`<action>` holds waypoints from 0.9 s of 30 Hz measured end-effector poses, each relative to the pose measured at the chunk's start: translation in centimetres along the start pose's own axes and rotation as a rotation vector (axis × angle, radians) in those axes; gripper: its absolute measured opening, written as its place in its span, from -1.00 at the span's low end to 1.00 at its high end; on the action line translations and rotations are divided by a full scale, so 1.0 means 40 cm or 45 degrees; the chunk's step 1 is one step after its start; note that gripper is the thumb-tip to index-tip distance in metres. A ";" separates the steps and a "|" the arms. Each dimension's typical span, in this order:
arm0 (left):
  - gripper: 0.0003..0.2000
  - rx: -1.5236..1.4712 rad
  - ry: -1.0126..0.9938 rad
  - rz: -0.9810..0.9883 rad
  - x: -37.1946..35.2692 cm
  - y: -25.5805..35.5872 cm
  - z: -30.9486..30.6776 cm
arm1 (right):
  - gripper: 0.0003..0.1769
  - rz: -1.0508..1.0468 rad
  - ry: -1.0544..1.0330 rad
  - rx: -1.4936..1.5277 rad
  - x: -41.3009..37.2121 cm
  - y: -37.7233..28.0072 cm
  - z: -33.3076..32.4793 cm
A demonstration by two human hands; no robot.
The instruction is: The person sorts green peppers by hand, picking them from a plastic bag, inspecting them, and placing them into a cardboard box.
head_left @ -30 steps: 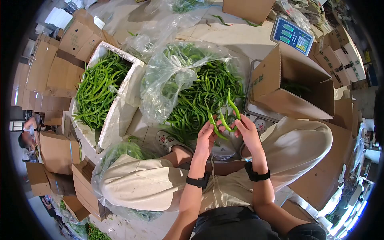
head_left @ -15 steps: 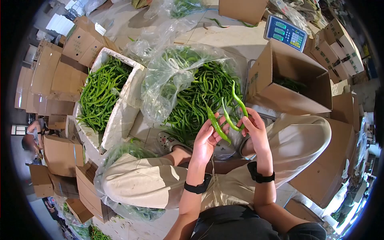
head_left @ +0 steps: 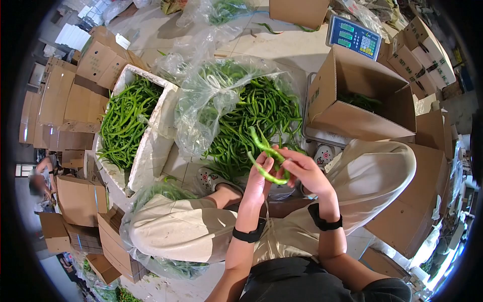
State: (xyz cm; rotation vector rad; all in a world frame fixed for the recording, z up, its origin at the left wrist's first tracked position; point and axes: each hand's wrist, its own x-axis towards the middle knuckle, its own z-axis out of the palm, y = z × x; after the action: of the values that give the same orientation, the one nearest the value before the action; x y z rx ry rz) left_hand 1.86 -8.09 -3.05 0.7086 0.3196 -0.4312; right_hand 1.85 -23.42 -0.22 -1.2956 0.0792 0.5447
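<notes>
My left hand (head_left: 257, 180) and my right hand (head_left: 305, 172) meet in front of my lap, with curved green chili peppers (head_left: 272, 177) between them. Fingers of both hands are closed on the peppers, and their overlap hides which hand grips each one. Just beyond lies a heap of green chili peppers (head_left: 261, 108) in an open clear plastic bag (head_left: 198, 121) on the floor. To the right, a cardboard box (head_left: 323, 103) has some green peppers (head_left: 359, 100) at its bottom.
A white foam box (head_left: 153, 133) full of green peppers stands at left. The cardboard box rests on a scale platform, its display (head_left: 353, 38) behind. Stacked cartons (head_left: 80, 199) line the left, where another person (head_left: 44, 181) is visible. More cartons (head_left: 407, 201) stand right.
My hands have come together, the right moving left, so the peppers held apart before now cross each other. The view has shifted slightly.
</notes>
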 end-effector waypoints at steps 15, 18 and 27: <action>-0.84 -0.077 0.677 0.370 0.025 0.066 -0.240 | -0.82 0.795 0.400 -0.470 0.320 0.628 -0.145; -0.85 -0.125 0.665 0.294 0.022 0.051 -0.253 | -0.67 1.098 0.286 -0.752 0.340 0.716 -0.076; -0.85 -0.274 0.577 0.159 0.009 0.011 -0.285 | -0.74 0.833 0.722 -0.149 0.321 0.759 -0.048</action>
State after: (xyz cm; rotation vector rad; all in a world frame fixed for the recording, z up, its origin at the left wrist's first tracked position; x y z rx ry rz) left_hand 0.84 -0.10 -11.15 0.6064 0.7333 -0.1095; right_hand 0.62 -15.84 -32.32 -1.5040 0.9792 0.7208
